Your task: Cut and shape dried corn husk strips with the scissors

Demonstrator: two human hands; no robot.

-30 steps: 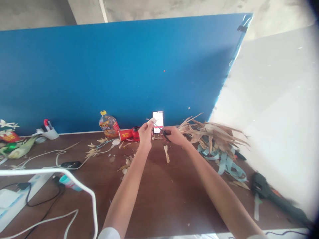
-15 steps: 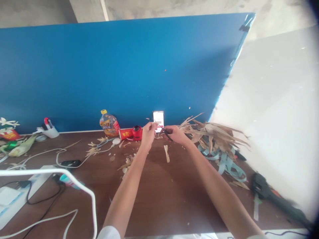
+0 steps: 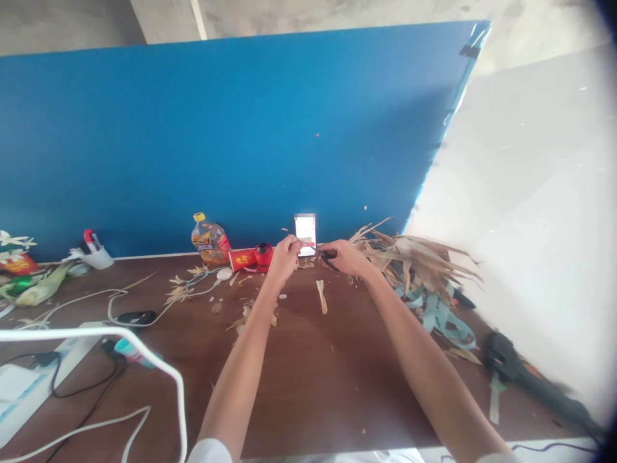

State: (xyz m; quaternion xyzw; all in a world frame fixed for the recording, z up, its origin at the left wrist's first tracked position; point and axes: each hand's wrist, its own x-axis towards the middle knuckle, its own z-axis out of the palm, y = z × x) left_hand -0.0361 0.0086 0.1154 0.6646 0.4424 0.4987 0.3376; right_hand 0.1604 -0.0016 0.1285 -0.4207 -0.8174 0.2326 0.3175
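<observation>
Right hand [image 3: 348, 257] and left hand [image 3: 285, 258] stand slightly wider apart than half a second ago. I record the right closed around dark scissors [image 3: 330, 260], which lie between both hands, long axis running leftward and slightly upward toward the left. Whether the left clamps anything, I cannot tell.
</observation>
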